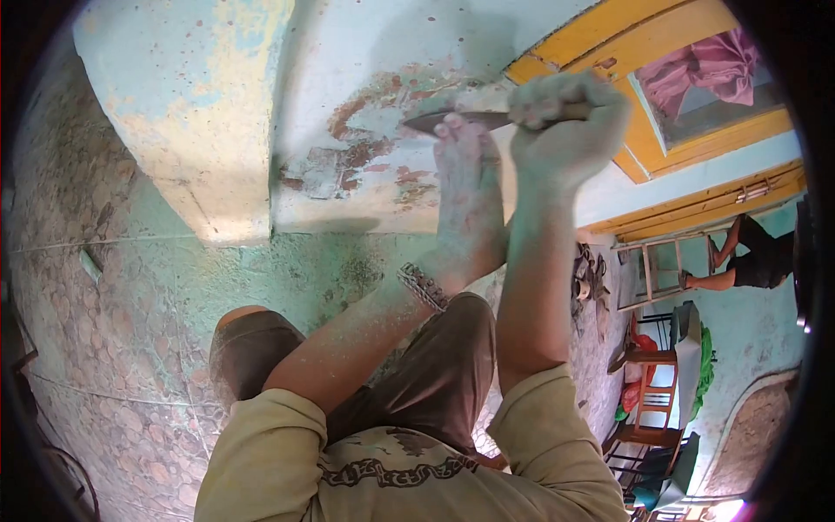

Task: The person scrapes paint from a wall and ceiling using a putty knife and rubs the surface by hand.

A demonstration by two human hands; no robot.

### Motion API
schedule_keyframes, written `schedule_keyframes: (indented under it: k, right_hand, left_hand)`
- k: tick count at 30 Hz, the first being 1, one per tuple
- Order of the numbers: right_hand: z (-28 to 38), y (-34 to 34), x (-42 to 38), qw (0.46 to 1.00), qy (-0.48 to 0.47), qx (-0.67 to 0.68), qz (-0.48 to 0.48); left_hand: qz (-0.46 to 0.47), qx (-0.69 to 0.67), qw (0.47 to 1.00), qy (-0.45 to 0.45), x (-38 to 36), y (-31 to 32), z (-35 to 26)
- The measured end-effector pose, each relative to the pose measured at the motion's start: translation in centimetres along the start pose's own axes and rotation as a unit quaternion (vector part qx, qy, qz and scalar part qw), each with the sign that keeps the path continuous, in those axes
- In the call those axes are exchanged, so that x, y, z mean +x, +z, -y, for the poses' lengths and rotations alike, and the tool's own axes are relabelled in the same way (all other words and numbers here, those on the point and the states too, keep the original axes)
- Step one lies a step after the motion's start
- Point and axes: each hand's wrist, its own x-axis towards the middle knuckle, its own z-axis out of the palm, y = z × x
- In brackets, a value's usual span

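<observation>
My right hand (561,117) is wrapped round the handle of a pointed metal blade (426,121), which lies across the wall with its tip to the left. My left hand (467,165) presses its fingertips on the blade near the tip. Dust covers both hands and forearms. Beside and behind the blade, the pale wall (326,70) has a patch of peeled paint (348,130) showing brown and grey below. The left wrist wears a chain bracelet (421,286).
A yellow window frame (639,143) with a pink cloth (700,70) is at upper right. Farther right, a person (755,252) stands on a ladder (652,271). A wooden chair (657,391) stands below. A pillar (209,113) juts out at left, above stone-patterned floor (104,331).
</observation>
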Motion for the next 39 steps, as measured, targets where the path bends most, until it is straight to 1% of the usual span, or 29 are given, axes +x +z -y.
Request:
schedule_keyframes:
  k: [1, 4, 5, 7, 9, 11, 13, 14, 16, 17, 18, 20, 21, 23, 24, 25, 26, 28, 30, 31, 32, 33, 34, 35, 36, 38, 39]
  right_hand:
    - [1.3, 1.0, 0.3, 0.99, -0.041, -0.138, -0.003]
    - [4.2, 2.2, 2.0, 0.994, -0.041, -0.065, 0.071]
    - [3.6, 2.5, 1.9, 0.989, -0.064, -0.089, 0.099]
    - [-0.8, 1.4, 0.5, 0.986, -0.092, -0.117, 0.071]
    - [-1.6, 1.6, 0.1, 0.988, -0.087, -0.125, 0.03]
    - [-0.8, 2.6, -0.6, 0.992, -0.038, -0.116, -0.027]
    - [3.2, 4.1, 0.7, 0.998, -0.029, -0.058, -0.005]
    - [4.4, 4.6, 1.3, 0.999, -0.026, -0.031, 0.007]
    - [3.2, 5.0, 1.6, 0.99, -0.07, -0.111, 0.043]
    - [2.4, 5.5, 1.5, 0.982, -0.096, -0.148, 0.063]
    - [0.6, 5.4, 0.4, 0.964, -0.121, -0.235, 0.037]
    - [-2.3, 4.8, -0.8, 0.986, -0.067, -0.138, 0.063]
    - [-2.2, 4.9, -0.6, 0.989, -0.07, -0.119, 0.056]
    - [-0.1, 5.5, -0.6, 0.994, -0.07, -0.081, 0.037]
    - [1.9, 5.6, 0.3, 0.991, -0.052, -0.09, 0.085]
    - [2.9, 6.6, 0.7, 0.995, -0.04, -0.045, 0.079]
    - [3.4, 7.3, 0.9, 0.997, -0.031, 0.002, 0.073]
    - [0.3, 6.6, 0.7, 0.983, -0.087, -0.125, 0.105]
    - [-2.7, 6.5, -1.7, 0.987, -0.046, -0.135, 0.079]
    - [-4.1, 6.7, -3.0, 0.988, -0.025, -0.14, 0.066]
    - [-4.4, 6.6, -3.8, 0.994, 0.053, -0.09, 0.038]
    - [-3.9, 6.5, -3.4, 0.993, 0.012, -0.1, 0.056]
    - [-2.4, 6.0, -2.5, 0.991, -0.025, -0.113, 0.069]
    - [-0.8, 5.8, -1.9, 0.987, -0.059, -0.129, 0.08]
    - [1.5, 7.0, -1.3, 0.995, -0.008, -0.052, 0.085]
    - [1.5, 7.2, -0.4, 0.996, -0.008, -0.033, 0.083]
    - [-0.2, 6.6, -0.4, 0.991, -0.054, -0.077, 0.091]
  left_hand:
    - [-0.01, -0.017, 0.999, 0.046, 0.7, -0.8, -0.4]
    - [0.042, -0.001, 0.997, 0.069, 2.9, -3.6, -1.8]
    - [0.019, -0.025, 0.997, 0.074, 2.8, -3.3, -1.3]
    - [0.034, 0.003, 0.999, 0.017, 1.4, -2.5, 0.8]
    - [-0.013, 0.042, 0.999, -0.012, -0.2, -1.5, 1.7]
    - [-0.022, 0.014, 0.998, 0.049, 0.9, -2.1, 0.9]
    - [-0.03, -0.008, 0.995, 0.099, 2.2, -3.5, -0.1]
    - [-0.029, -0.002, 0.995, 0.096, 2.8, -4.1, -0.5]
    - [-0.028, 0.007, 0.995, 0.095, 3.7, -4.8, -0.9]
    - [-0.049, 0.006, 0.995, 0.085, 3.2, -4.5, -0.2]
    - [-0.058, 0.019, 0.996, 0.061, 2.2, -3.7, 0.8]
    - [-0.081, 0.046, 0.996, 0.013, 0.8, -2.8, 2.2]
    - [-0.019, 0.073, 0.997, -0.024, 0.8, -2.2, 2.1]
    - [-0.036, 0.025, 0.999, 0.023, 2.0, -3.6, 0.5]
    - [-0.04, 0.0, 0.998, 0.041, 2.5, -4.6, -0.4]
    - [-0.043, 0.021, 0.997, 0.058, 3.2, -5.4, -1.0]
    - [-0.054, 0.02, 0.997, 0.049, 3.0, -5.5, -0.6]
    - [-0.083, 0.015, 0.996, 0.042, 2.9, -5.0, 0.5]
    - [-0.065, 0.029, 0.995, -0.066, 1.3, -2.8, 2.7]
    - [-0.038, 0.05, 0.994, -0.092, 0.3, -3.3, 2.6]
    - [-0.028, 0.049, 0.995, -0.083, 0.3, -3.4, 2.8]
    - [-0.018, 0.048, 0.996, -0.075, 0.3, -3.5, 2.9]
    - [-0.017, 0.021, 0.999, -0.037, 0.9, -4.1, 2.0]
    - [-0.022, 0.01, 1.0, -0.019, 1.2, -4.6, 1.3]
    - [-0.026, 0.0, 1.0, -0.001, 1.4, -5.1, 0.6]
    - [-0.053, 0.015, 0.998, 0.009, 2.4, -5.5, 0.0]
    - [-0.076, 0.04, 0.996, 0.024, 1.9, -5.0, 1.0]
